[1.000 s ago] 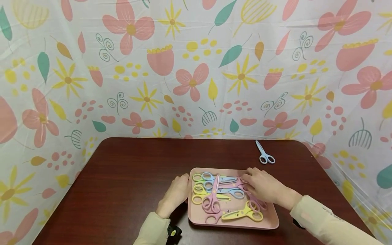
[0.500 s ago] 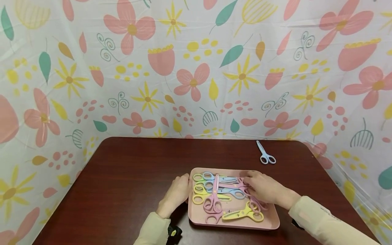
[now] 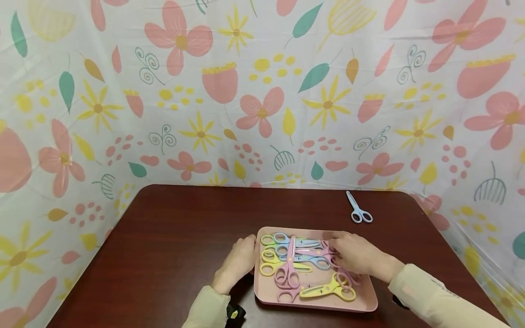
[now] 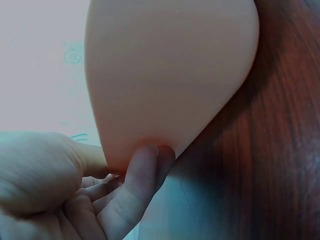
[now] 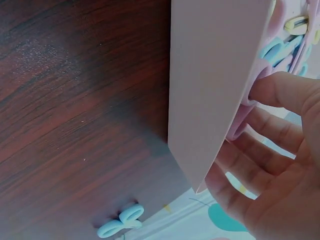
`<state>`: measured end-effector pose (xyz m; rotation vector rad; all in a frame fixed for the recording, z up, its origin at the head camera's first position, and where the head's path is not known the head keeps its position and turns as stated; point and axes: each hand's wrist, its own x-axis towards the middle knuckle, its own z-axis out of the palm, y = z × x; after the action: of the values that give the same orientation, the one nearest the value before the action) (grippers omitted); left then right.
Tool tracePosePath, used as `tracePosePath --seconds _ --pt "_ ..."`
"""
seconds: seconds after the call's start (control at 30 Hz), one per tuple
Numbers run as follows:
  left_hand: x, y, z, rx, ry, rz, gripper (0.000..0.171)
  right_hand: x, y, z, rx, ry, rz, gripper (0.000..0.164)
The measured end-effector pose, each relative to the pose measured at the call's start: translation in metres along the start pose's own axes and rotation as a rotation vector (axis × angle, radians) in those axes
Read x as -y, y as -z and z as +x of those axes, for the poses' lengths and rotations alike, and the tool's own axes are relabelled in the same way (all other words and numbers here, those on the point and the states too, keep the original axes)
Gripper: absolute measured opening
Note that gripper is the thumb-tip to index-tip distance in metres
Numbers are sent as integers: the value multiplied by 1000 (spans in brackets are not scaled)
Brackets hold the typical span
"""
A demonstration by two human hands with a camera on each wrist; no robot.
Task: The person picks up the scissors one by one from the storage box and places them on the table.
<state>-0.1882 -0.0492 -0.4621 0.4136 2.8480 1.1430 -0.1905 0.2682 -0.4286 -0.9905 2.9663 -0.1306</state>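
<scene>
A pink tray [image 3: 316, 307] holds several pairs of scissors in pink, yellow, blue and green. At its left wall my left hand [image 3: 238, 262] grips the tray; in the left wrist view the fingers [image 4: 140, 172] press against the outside of the wall. My right hand [image 3: 354, 253] reaches into the tray's back right part. In the right wrist view its thumb and fingers pinch the handle of pink scissors [image 5: 261, 72] just inside the wall. The hand hides part of these scissors in the head view. Yellow scissors [image 3: 328, 288] lie near the tray's front wall.
Light blue scissors [image 3: 357, 208] lie alone on the dark wooden table [image 3: 184, 237], behind the tray to the right. A flower-printed curtain [image 3: 262, 114] hangs along the table's back and sides.
The right hand's fingers have drawn in closer around the pink scissors. The left hand has stayed at the tray's wall. The head view has shifted slightly.
</scene>
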Motion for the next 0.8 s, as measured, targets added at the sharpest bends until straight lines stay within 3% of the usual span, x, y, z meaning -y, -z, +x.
tracePosePath --seconds 0.27,0.4,0.57,0.8 --pt "1 0 0 5 8 -11 20 0 0 3 11 -39 -56 14" --pt "0 -2 -1 17 12 -27 19 -3 2 1 -24 -10 -96 19" --pt "-1 0 1 -12 -15 17 18 -5 7 5 -80 36 -135 17" --pt "1 -1 2 -10 -22 26 18 -3 22 2 -96 46 -164 17"
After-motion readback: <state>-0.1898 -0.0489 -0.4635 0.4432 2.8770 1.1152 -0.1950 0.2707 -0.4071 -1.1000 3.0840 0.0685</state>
